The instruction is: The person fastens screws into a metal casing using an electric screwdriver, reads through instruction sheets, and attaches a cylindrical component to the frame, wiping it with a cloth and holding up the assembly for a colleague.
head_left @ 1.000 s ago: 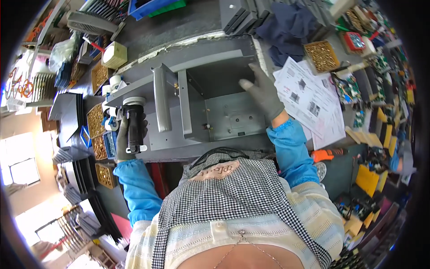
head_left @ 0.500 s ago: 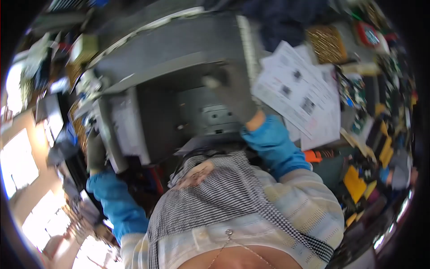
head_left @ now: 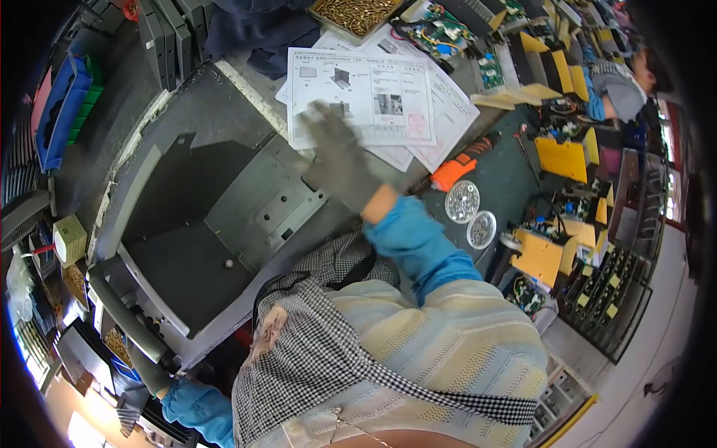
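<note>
A dark grey metal box lies with its open side up on the workbench in front of me, showing a wall with several holes inside. My right hand, in a grey glove, hovers beyond the box's right edge, fingers spread and holding nothing. Its fingertips overlap the lower left of the printed instruction sheets; I cannot tell whether they touch. At the box's near left side, my gloved left hand is up against a curved dark grey panel. That panel hides most of the left fingers, so their grip does not show.
A tray of brass-coloured screws stands past the papers. To the right lie an orange power tool and two round dishes of small parts. Circuit boards with yellow pieces crowd the far right, where another person's arm shows.
My view has swung to the right. My right hand has gone from above the box's inside to over the papers' edge. The left hand stays beside the grey panel.
</note>
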Tool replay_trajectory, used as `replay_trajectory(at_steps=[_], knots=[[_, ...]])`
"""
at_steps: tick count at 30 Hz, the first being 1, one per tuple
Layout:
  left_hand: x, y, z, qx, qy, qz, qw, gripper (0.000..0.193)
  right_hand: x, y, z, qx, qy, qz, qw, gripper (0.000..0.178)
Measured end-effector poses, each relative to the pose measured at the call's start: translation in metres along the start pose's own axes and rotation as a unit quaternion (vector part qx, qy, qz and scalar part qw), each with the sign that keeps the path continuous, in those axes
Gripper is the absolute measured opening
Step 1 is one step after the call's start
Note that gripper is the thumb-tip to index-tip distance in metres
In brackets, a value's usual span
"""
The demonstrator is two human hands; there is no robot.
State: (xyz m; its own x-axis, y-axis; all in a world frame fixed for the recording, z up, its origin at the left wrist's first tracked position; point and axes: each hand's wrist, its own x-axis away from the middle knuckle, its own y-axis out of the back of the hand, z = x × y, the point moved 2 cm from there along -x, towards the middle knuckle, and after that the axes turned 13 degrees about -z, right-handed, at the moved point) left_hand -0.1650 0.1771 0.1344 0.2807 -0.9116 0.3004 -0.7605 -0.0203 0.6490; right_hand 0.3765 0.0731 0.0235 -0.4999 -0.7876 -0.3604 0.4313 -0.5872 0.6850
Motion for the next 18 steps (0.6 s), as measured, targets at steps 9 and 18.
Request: replay_trajectory(at_steps=[9,18], knots=[[-0.014,0.005,0.005,0.038,0.031,-0.014,0.999,0.038,0.038,0.101,-0.104,0.301,-0.174,0.060,0.936,0.084],[-0.003,0.001,0.002,0.040,0.039,-0.031,0.998,0.044,0.064,0.082,-0.119,0.297,-0.182,0.028,0.937,0.072]])
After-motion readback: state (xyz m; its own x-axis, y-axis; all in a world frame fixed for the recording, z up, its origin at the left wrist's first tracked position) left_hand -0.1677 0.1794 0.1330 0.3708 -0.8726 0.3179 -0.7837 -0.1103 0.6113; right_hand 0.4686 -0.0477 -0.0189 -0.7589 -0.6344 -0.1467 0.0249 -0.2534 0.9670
